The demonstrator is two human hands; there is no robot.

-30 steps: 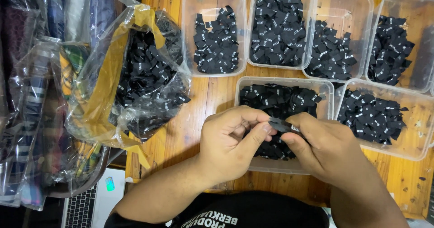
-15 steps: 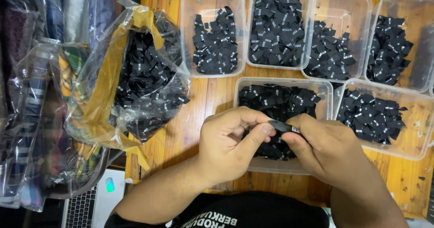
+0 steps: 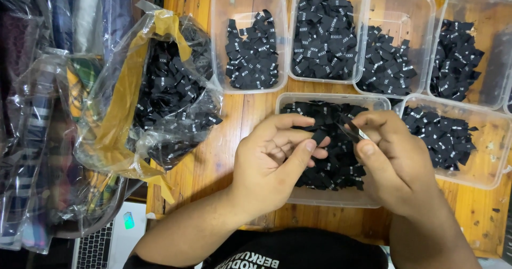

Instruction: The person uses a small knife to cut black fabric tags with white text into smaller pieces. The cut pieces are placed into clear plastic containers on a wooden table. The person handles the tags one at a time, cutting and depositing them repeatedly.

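Observation:
My left hand (image 3: 274,159) and my right hand (image 3: 394,159) meet over a clear plastic tub (image 3: 330,195) filled with small black fabric labels (image 3: 336,165). The left thumb and fingers pinch one black label (image 3: 319,137). The right fingers pinch a thin stack of black labels (image 3: 353,130) with white print. The two hands are slightly apart, fingertips facing each other. Both forearms rest near the table's front edge.
Several more clear tubs of black labels stand behind and to the right (image 3: 250,55) (image 3: 325,34) (image 3: 453,135). A crumpled clear bag with yellow tape (image 3: 160,93), full of labels, lies at left. Bagged fabrics (image 3: 37,141) pile at far left, a laptop corner (image 3: 106,237) below.
My hands have drawn slightly apart; the left now holds a single label separate from the stack in the right hand.

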